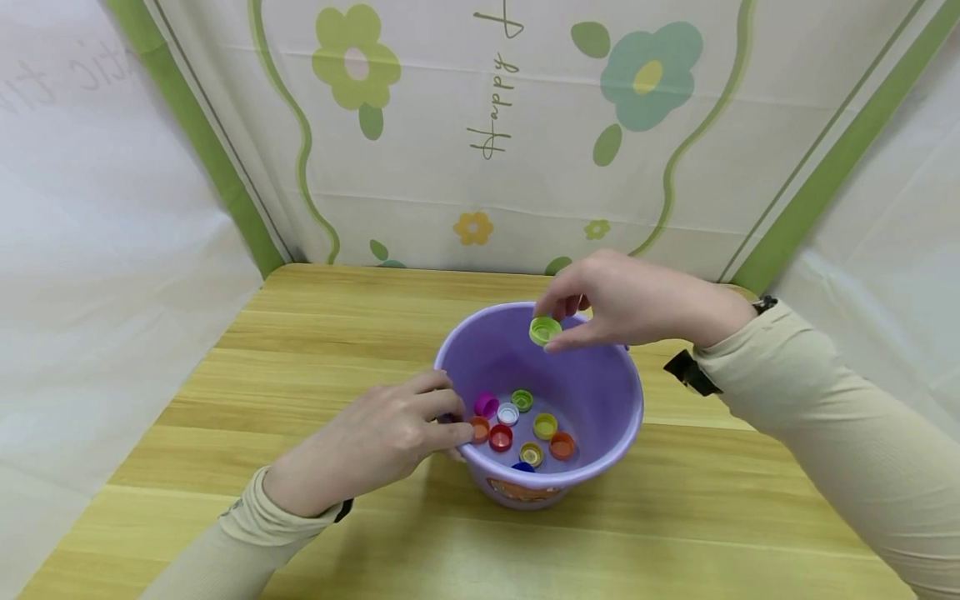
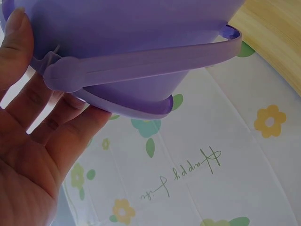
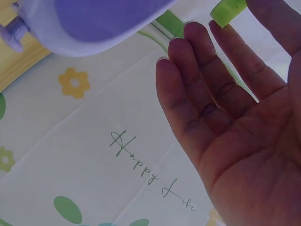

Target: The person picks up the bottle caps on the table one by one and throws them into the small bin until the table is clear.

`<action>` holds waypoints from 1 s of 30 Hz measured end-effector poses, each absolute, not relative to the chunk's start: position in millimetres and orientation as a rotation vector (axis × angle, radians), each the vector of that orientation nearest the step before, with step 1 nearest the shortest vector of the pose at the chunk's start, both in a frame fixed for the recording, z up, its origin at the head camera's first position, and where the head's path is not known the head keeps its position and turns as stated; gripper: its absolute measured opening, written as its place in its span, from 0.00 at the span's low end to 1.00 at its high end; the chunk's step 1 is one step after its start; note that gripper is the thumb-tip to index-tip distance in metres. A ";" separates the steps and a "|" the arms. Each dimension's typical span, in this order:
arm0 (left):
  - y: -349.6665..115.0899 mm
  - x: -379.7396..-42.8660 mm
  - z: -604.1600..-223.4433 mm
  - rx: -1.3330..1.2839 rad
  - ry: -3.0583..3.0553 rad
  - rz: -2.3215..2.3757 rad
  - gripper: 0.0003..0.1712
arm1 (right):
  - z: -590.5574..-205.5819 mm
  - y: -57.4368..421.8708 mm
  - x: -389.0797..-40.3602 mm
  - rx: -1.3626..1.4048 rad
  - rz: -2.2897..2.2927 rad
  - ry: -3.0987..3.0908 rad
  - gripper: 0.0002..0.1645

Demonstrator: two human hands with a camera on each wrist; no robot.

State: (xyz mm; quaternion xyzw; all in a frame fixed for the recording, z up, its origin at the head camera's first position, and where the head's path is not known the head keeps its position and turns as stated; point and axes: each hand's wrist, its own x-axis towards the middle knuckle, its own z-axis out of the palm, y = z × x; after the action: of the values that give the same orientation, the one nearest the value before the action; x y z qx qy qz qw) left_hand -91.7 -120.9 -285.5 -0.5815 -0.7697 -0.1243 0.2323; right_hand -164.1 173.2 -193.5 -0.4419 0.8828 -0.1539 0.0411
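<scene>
A purple bucket (image 1: 603, 387) stands on the wooden table with several coloured bottle caps on its floor, among them a white cap (image 1: 507, 414), a red cap (image 1: 500, 437) and a yellow cap (image 1: 545, 427). My left hand (image 1: 405, 425) grips its left rim, thumb on one side and fingers on the other. The left wrist view shows the bucket's handle (image 2: 146, 63) hanging down by these fingers. Over the far right rim, my right hand (image 1: 607, 300) pinches a lime green bottle cap (image 1: 545, 331) between thumb and index finger. The same cap (image 3: 228, 10) appears in the right wrist view.
The wooden table (image 1: 315, 350) extends around the bucket on all sides. Behind it hangs a white curtain (image 1: 450, 167) printed with flowers and writing. White cloth walls (image 1: 112, 250) close in the left and right sides.
</scene>
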 end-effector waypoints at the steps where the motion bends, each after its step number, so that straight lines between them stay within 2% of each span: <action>1: -120.9 -91.7 -285.4 -1.598 -2.116 -0.342 0.13 | -194.3 172.6 -164.3 -1.351 -0.473 2.698 0.18; 30: -119.1 -89.1 -283.2 -1.587 -2.160 -0.322 0.12 | -204.0 166.3 -167.8 -1.353 -0.414 2.667 0.18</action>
State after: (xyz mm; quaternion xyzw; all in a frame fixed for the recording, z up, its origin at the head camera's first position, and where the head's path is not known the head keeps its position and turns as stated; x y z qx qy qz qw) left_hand -89.1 -119.1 -283.2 -0.5737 -0.7805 -0.1165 0.2193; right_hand -167.8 166.3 -204.0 -0.4474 0.8817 -0.1368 0.0611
